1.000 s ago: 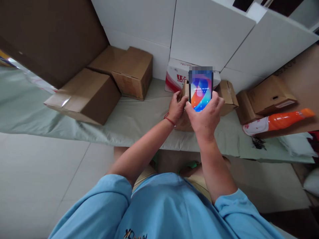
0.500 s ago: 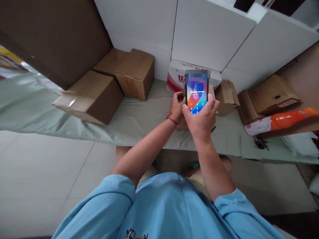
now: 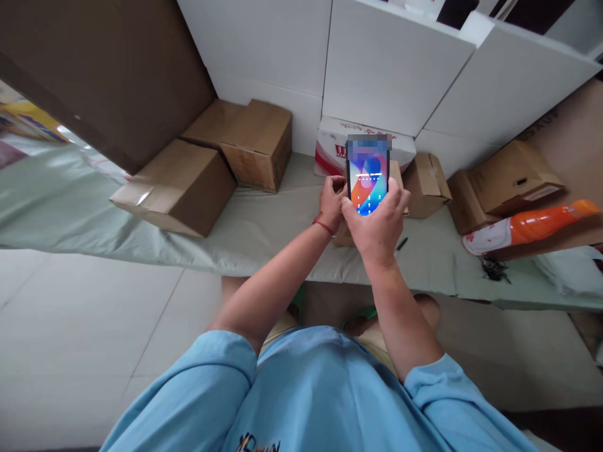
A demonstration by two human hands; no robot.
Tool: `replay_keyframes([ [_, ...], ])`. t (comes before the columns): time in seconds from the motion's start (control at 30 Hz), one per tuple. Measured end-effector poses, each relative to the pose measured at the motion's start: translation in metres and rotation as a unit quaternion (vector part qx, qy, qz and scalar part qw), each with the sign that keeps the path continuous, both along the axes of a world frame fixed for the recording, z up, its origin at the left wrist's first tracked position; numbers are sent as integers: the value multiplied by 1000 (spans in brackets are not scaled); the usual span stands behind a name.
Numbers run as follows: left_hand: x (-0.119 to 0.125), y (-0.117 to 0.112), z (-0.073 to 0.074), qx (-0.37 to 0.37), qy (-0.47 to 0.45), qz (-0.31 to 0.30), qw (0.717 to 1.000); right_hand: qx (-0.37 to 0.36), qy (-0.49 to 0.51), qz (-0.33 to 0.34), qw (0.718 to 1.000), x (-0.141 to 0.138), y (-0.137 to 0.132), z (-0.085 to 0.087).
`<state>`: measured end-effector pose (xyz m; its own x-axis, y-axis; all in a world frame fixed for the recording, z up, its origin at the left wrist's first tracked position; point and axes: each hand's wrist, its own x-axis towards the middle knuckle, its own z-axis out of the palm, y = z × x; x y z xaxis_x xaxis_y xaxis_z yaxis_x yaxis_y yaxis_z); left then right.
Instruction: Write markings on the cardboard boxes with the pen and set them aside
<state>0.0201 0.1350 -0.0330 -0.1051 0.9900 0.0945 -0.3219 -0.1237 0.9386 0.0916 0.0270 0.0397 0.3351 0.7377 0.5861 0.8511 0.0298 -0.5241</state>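
Pale green cloth (image 3: 273,220) covered the counter (image 3: 428,271), and above it a lit phone (image 3: 369,177) glowed blue and orange. The person's right hand (image 3: 377,231) held it, thumb and fingers pinching its lower sides. The left hand (image 3: 331,204) was at the phone's left edge, fingers curled; I could not tell whether they gripped anything. Beneath the hands sat a partly hidden cardboard box (image 3: 346,236), with a red-and-white carton (image 3: 332,149) behind it. To the right were a slim dark item (image 3: 402,244) and, farther off, an orange bottle (image 3: 539,226)
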Motion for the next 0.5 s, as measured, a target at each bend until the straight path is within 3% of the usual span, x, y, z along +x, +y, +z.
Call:
replay_keyframes([
  [0.17,-3,-4,6,-4,27,7,1000,26,4,12,1000,2,-6,0],
  [0.27,-5,-7,9,2,45,17,999,63,-9,39,997,18,-17,3],
  [0.4,-7,-10,12,19,82,22,996,113,-53,-17,992,80,-33,-7],
  [0.5,-10,-12,12,23,78,13,997,67,-19,-121,990,145,-43,-31],
])
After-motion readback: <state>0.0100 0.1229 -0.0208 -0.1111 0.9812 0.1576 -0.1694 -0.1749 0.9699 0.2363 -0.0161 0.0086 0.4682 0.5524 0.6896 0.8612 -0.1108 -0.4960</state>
